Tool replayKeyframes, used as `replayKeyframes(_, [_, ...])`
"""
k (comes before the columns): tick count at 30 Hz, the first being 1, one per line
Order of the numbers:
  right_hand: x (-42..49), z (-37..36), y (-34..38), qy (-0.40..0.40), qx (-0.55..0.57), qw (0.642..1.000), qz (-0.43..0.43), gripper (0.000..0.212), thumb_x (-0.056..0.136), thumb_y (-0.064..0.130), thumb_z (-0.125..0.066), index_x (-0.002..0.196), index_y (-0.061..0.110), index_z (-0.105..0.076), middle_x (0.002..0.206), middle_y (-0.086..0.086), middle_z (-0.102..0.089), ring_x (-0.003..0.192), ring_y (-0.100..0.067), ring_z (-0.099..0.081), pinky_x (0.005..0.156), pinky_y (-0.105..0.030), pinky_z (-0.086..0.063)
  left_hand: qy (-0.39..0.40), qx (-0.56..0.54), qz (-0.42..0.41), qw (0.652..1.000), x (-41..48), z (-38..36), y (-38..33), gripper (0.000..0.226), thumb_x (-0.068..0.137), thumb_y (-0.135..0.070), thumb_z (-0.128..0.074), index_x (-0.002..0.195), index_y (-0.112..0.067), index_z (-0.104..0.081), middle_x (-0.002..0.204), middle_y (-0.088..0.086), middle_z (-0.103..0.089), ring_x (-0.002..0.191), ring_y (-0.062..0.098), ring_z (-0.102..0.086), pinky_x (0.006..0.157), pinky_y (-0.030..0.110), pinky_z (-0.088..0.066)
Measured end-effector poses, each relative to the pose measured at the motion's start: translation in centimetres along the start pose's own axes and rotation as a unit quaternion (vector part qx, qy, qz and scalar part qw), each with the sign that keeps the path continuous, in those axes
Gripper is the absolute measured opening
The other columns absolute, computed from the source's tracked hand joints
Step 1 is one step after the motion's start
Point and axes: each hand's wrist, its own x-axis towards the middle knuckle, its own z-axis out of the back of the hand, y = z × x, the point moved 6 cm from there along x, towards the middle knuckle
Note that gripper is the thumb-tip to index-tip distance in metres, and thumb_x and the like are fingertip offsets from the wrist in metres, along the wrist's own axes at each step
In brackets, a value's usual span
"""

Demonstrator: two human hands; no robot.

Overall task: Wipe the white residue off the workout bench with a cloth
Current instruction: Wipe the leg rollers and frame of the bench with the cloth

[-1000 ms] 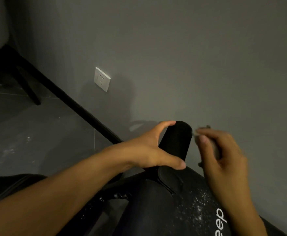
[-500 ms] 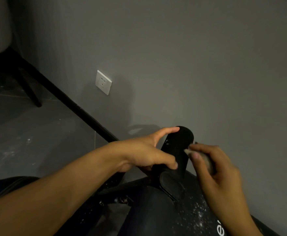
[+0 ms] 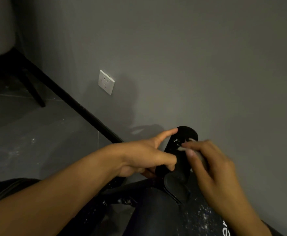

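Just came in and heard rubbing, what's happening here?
A person is cleaning a workout bench. Their left hand grips the black roller pad at its end, while the right hand presses a small cloth against it. White specks show on the roller and the bench below, so wiping isn't finished.

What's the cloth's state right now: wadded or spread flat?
Wadded. The cloth shows only as a small pale bundle pinched in the right hand, pressed against the black roller pad. Blur hides its folds.
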Motion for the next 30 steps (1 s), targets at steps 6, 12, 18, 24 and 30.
replayKeyframes(6, [0.3, 1.4, -1.8, -0.028, -0.026, 0.999, -0.016, 0.01, 0.095, 0.03, -0.063, 0.103, 0.031, -0.068, 0.097, 0.014, -0.063, 0.09, 0.003, -0.06, 0.074, -0.007, -0.043, -0.022, 0.046, -0.032, 0.998, 0.6, 0.1, -0.3, 0.104, 0.075, -0.017, -0.087, 0.139, -0.075, -0.028, 0.132, 0.01, -0.06, 0.108, 0.021, -0.068, 0.097, 0.038, -0.057])
replayKeyframes(12, [1.1, 0.5, -1.6, -0.078, -0.013, 0.997, -0.021, 0.01, 0.094, 0.021, -0.062, 0.101, 0.026, -0.067, 0.096, 0.008, -0.064, 0.091, 0.0, -0.061, 0.077, -0.01, -0.045, -0.02, 0.074, -0.038, 0.996, 0.7, 0.2, -0.5, 0.103, 0.078, -0.022, -0.086, 0.139, -0.076, -0.023, 0.141, 0.002, -0.051, 0.117, 0.013, -0.058, 0.102, 0.031, -0.052])
replayKeyframes(18, [-1.5, 0.2, -0.2, -0.027, 0.001, 1.0, 0.01, 0.004, 0.093, 0.022, -0.067, 0.094, 0.025, -0.068, 0.095, 0.015, -0.064, 0.091, -0.001, -0.063, 0.075, -0.009, -0.044, -0.012, 0.07, -0.052, 0.996, 0.6, -0.1, -0.7, 0.104, 0.082, -0.014, -0.082, 0.148, -0.066, -0.021, 0.13, -0.002, -0.063, 0.114, 0.014, -0.065, 0.104, 0.035, -0.053])
replayKeyframes(24, [4.4, 0.0, -1.9, -0.058, -0.092, 0.994, -0.001, 0.008, 0.096, 0.017, -0.063, 0.1, 0.015, -0.069, 0.094, 0.0, -0.065, 0.081, -0.003, -0.056, 0.075, -0.006, -0.041, -0.023, 0.067, -0.064, 0.995, 0.4, -0.3, -0.8, 0.105, 0.082, -0.014, -0.082, 0.151, -0.061, -0.019, 0.12, -0.005, -0.061, 0.11, 0.015, -0.066, 0.098, 0.033, -0.056])
replayKeyframes(30, [-0.4, -0.2, 1.3, -0.024, -0.029, 0.999, 0.017, 0.006, 0.094, 0.017, -0.066, 0.096, 0.022, -0.069, 0.091, 0.01, -0.062, 0.085, 0.001, -0.061, 0.071, -0.006, -0.042, -0.048, 0.035, -0.087, 0.995, 0.7, -0.5, -0.7, 0.102, 0.081, -0.001, -0.079, 0.152, -0.052, -0.026, 0.116, -0.009, -0.06, 0.089, 0.001, -0.067, 0.08, 0.019, -0.057])
